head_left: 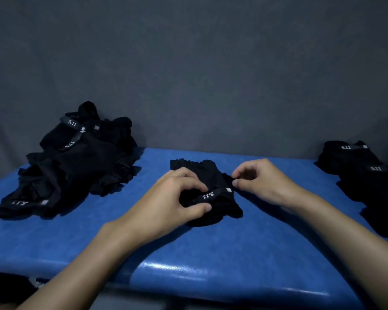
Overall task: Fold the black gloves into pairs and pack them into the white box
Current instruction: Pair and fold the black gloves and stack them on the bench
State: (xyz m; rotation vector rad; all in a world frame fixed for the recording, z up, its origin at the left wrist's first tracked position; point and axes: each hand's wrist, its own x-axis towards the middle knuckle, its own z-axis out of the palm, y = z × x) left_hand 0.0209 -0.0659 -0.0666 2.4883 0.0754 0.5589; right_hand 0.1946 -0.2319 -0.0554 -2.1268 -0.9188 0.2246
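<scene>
Head view: a black glove bundle [210,173] of matte, crumpled fabric lies at the middle of a blue table [211,260], whose glossy padded top has a rounded near edge catching highlights; a grey wrist strap [213,194] printed "5.11" crosses the bundle's near part. The left hand [177,198] rests on the bundle with fingers curled, thumb and fingertips gripping the fabric just beside the strap; the right hand [262,182] pinches the bundle's right edge between thumb and forefinger, the other fingers loosely bent; both forearms reach in from the bottom edge and cover part of the table. A loose heap of black gloves [81,157], limp and tangled with several lettered straps showing, sits at the table's far left, well apart from the bundle; a lower stack of black gloves [356,162] lies at the right, cut by the frame edge. A matte grey backdrop [188,63], faintly mottled, rises behind the table.
</scene>
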